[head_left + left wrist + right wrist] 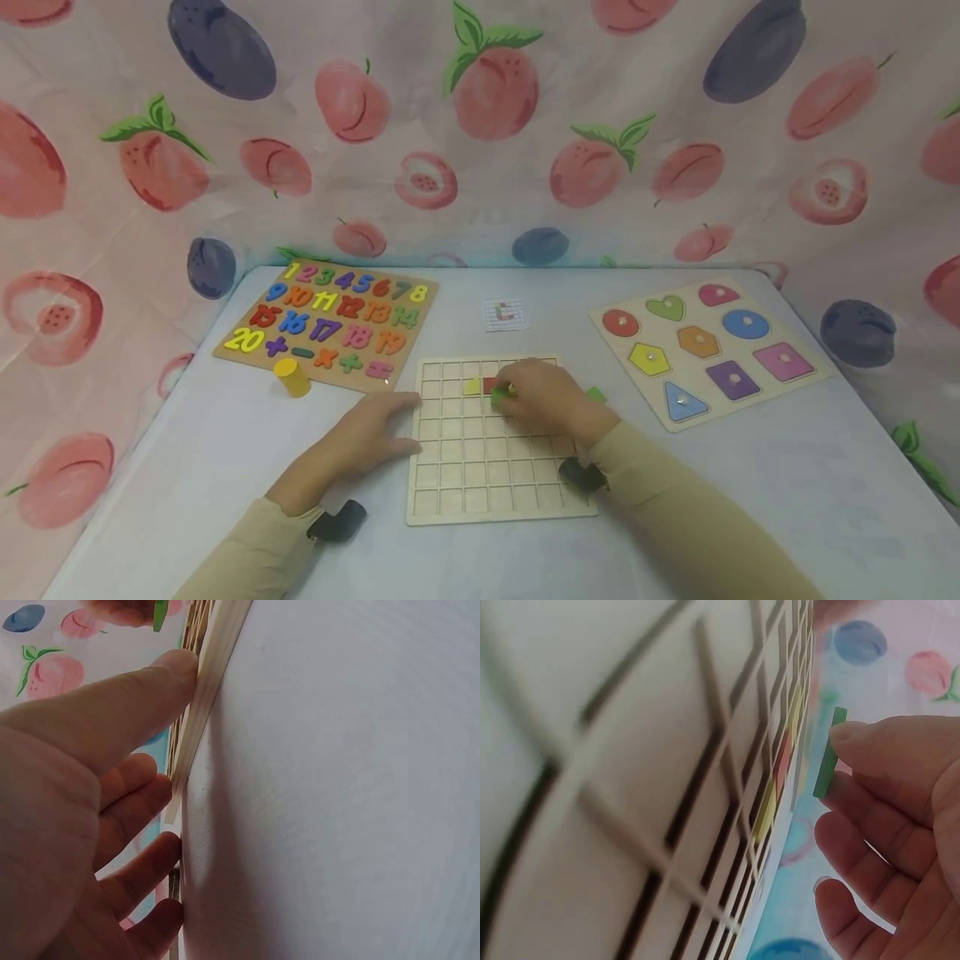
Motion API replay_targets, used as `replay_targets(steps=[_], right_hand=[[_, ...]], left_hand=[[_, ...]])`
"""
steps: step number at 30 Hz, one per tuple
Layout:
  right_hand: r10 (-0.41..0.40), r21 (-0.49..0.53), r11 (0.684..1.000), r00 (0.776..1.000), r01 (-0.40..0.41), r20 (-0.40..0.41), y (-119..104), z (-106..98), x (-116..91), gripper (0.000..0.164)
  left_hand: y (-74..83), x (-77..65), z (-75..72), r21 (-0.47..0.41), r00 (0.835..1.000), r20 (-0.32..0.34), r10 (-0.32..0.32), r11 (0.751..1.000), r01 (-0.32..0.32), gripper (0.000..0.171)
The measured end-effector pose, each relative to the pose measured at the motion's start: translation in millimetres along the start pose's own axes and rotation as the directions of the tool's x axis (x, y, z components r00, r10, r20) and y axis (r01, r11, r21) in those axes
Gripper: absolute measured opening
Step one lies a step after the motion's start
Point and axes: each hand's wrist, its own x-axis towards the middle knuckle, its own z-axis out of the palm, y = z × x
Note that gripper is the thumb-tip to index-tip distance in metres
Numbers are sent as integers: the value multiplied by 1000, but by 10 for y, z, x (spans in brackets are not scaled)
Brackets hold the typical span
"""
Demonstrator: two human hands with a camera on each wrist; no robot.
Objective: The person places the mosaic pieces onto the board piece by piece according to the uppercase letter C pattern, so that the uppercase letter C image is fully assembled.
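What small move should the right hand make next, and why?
Probably lower the green tile into the grid board, near the red tile and yellow tiles: the right hand pinches it clear of the board, bare cells lie close to those tiles, and the left hand touches the board's edge.

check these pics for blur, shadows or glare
Right wrist view: the near part of the grid board is badly out of focus, while the green piece looks crisper; left wrist view: the left hand is dimly lit, with a soft shadow on the white table; head view: fairly even light, no strong glare.
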Motion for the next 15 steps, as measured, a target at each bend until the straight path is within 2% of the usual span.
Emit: replay_targets(steps=[4,10,15], right_hand=[[-39,-14,999,999,39,6,-97,37,43,16],[-9,-34,999,999,11,51,-193,108,98,16],[-17,-61,998,998,21,60,-223,152,128,15]], left_hand=[[-2,-5,-12,1,1000,-3,12,1000,-12,65],[-4,-3,-13,-2,1000,0,19,1000,-19,65],[-10,2,-3,-8,1000,0,23,1000,-23,65]])
